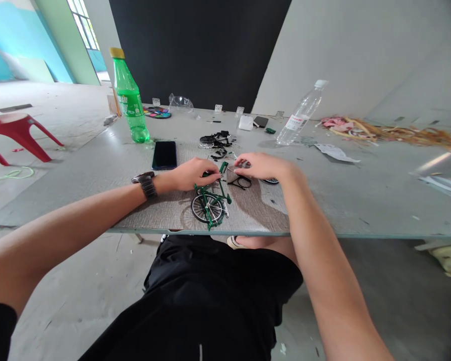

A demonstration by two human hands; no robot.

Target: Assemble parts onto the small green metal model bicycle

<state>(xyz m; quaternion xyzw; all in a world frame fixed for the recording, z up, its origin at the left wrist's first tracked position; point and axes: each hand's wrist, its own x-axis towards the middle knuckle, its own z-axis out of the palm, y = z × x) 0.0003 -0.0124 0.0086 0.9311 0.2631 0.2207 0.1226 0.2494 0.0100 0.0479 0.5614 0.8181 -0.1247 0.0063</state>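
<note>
A green model bicycle (211, 200) with one spoked black wheel lies near the table's front edge. My left hand (197, 174), with a dark watch on its wrist, is closed on the upper part of its frame; the fingertips are partly hidden. Just to the right, my right hand (261, 164) has its fingers curled together over the small parts. A thin thing shows at its fingertips, too small to name. Under that hand lies a black curved wire-like part (241, 182). Another small wheel (270, 181) is partly covered by the right hand.
Behind my hands lie black bicycle parts (215, 140). A phone (164, 155) and a green bottle (130, 100) stand left; a clear bottle (299, 118) leans right. Farther back are a white case (245, 122) and a paint palette (157, 113). Paper (336, 152) lies right.
</note>
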